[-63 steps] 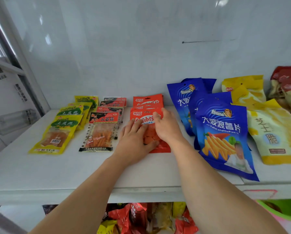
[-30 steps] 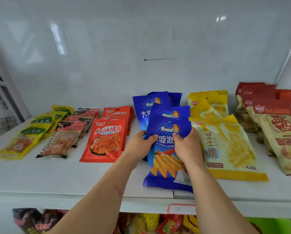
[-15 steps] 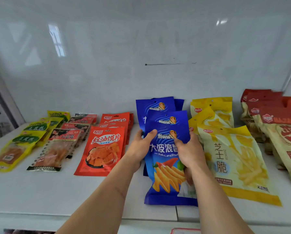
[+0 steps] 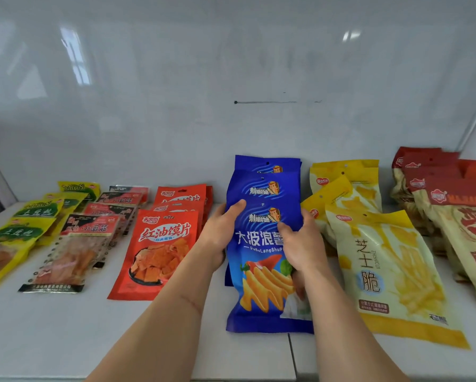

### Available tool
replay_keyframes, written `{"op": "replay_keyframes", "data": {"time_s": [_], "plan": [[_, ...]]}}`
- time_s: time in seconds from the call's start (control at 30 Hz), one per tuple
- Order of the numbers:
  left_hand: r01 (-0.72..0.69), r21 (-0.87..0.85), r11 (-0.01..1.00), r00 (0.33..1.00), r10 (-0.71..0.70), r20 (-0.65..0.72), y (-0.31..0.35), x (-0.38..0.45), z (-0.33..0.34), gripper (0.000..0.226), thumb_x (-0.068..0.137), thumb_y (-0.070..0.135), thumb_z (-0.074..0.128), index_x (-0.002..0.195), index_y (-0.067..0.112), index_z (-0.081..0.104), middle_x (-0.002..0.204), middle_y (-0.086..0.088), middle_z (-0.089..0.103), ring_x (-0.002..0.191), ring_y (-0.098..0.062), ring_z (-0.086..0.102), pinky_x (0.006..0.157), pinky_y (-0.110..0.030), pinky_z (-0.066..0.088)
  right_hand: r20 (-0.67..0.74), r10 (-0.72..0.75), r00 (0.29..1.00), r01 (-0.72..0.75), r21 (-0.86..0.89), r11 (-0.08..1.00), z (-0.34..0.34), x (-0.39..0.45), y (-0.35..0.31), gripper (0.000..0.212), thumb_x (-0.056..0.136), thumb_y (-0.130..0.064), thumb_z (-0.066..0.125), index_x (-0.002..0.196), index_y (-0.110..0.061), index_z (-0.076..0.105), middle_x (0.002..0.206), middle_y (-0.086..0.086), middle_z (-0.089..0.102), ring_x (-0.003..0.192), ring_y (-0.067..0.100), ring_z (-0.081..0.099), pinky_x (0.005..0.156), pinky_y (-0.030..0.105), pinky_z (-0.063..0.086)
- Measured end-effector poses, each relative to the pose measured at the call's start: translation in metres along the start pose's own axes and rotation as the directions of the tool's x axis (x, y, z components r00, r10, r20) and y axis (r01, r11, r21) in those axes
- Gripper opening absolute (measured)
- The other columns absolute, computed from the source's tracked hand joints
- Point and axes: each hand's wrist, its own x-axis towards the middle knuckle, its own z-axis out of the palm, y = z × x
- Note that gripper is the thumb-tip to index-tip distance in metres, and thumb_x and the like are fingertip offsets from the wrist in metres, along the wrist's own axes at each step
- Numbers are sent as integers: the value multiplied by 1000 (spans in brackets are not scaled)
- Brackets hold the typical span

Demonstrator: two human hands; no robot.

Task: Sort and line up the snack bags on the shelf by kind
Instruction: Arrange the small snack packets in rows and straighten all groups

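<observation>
Shelf [image 4: 65, 340], left to right: yellow-green flat pouches [image 4: 13, 238], clear-window dark-header packs [image 4: 74, 252] and glossy orange-red bags [image 4: 159, 252] are lying overlapped front to back, one column per kind. Left hand [image 4: 220, 238] and right hand [image 4: 300, 246] are pinching the side edges of the front blue chip bag [image 4: 264, 277], probably squaring it over the blue ones behind. Slick puffy film, likely sliding easily. Matte yellow bags [image 4: 388, 271] and dark-red-topped bags [image 4: 457, 213] are forming the right columns.

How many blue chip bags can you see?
3 blue bags: the front one held between the left hand and right hand, one overlapped behind it, and one at the back. More may hide underneath.
</observation>
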Motion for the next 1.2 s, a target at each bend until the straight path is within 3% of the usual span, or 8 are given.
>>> {"op": "replay_keyframes", "data": {"time_s": [0.1, 0.27, 0.4, 0.57, 0.67, 0.8, 0.93, 1.2], "plan": [[29, 75, 997, 999, -26, -44, -2, 7, -2, 35, 93, 39, 69, 117, 17, 60, 97, -6, 79, 87, -25, 77, 78, -40, 63, -16, 35, 999, -35, -38, 999, 2, 3, 3, 60, 92, -41, 66, 141, -21, 36, 112, -5, 58, 80, 8, 65, 52, 20, 50], [42, 135, 990, 999, -37, -37, -5, 10, -3, 34, 93, 40, 68, 116, 17, 59, 100, -6, 78, 88, -25, 77, 85, -44, 61, -34, 85, 996, -89, -158, 983, 4, 9, 8, 56, 82, -62, 66, 120, -24, 50, 109, -3, 70, 81, 11, 71, 68, 32, 60], [28, 181, 983, 999, -21, -37, -3, 10, -4, 28, 94, 41, 66, 112, 21, 59, 100, -4, 78, 87, -23, 77, 83, -42, 62, -31, 76, 997, -80, -180, 980, 1, 6, 3, 53, 87, -60, 62, 120, -20, 50, 104, -3, 69, 73, 6, 67, 54, 22, 49], [-49, 282, 958, 996, 70, -63, -11, 6, -5, 20, 92, 47, 66, 101, 31, 57, 102, 0, 76, 86, -18, 76, 77, -38, 63, -77, 96, 992, -111, -225, 968, 0, 1, 6, 61, 83, -69, 59, 118, -21, 50, 103, -3, 70, 78, 9, 69, 61, 27, 55], [-67, 327, 942, 992, 99, -83, -12, 4, -4, 29, 91, 50, 66, 109, 29, 57, 102, 2, 76, 85, -17, 76, 76, -37, 63, -103, 98, 990, -119, -232, 965, 2, 1, 9, 69, 77, -76, 58, 118, -22, 49, 105, -2, 69, 83, 13, 71, 71, 36, 61], [-55, 338, 939, 988, 101, -120, -12, 1, -4, 39, 91, 51, 65, 118, 25, 55, 106, 1, 74, 87, -16, 76, 73, -35, 63, -135, 70, 988, -95, -189, 977, 4, -4, 10, 71, 73, -76, 62, 118, -23, 47, 108, -3, 68, 85, 13, 71, 72, 37, 62], [-48, 288, 956, 986, 92, -141, -6, -1, -2, 27, 93, 49, 65, 100, 27, 52, 102, 0, 73, 84, -16, 76, 66, -31, 61, -171, 43, 984, -70, -149, 986, 1, -8, 7, 57, 80, -63, 66, 113, -21, 47, 106, -3, 68, 84, 12, 70, 62, 26, 57], [-25, 205, 978, 987, 56, -149, 2, -5, 0, 34, 91, 47, 68, 106, 19, 56, 97, -1, 77, 80, -17, 77, 74, -36, 63, -233, -58, 971, 26, -139, 990, -9, -12, -4, 36, 92, -47, 60, 104, -17, 46, 103, -1, 65, 84, 13, 65, 60, 22, 51]]}}
